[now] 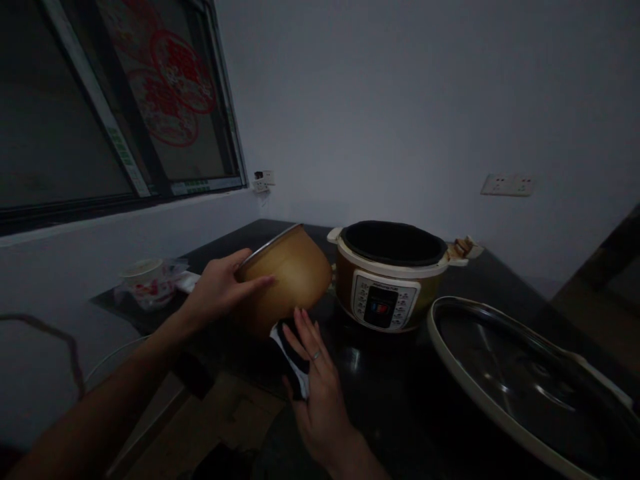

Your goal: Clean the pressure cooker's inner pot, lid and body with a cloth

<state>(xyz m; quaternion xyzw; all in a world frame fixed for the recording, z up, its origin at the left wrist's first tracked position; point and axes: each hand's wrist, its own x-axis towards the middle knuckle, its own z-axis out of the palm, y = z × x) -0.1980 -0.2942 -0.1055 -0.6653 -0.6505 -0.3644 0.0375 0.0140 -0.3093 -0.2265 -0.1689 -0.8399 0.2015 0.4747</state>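
Note:
My left hand [220, 285] grips the rim of a gold-coloured inner pot [295, 270], thumb laid along its outer wall. The pot is tipped, its opening facing up and to the left, so its inside is hidden. Below it, my right hand [320, 390] has a black and white cloth [291, 355] under its fingers, close to the pot's lower side; whether cloth and pot touch is hard to see. A ring shows on one finger. To the right of the pot stands an uncovered electric cooker [345, 283] with a dark interior and a front control panel.
A large round cooker lid [520, 380] lies tilted at the right, inner side showing. On the left, a paper tub [147, 280] in a plastic bag sits on the dark countertop [350, 360]. Wall sockets [507, 185] and a window [150, 113] are behind.

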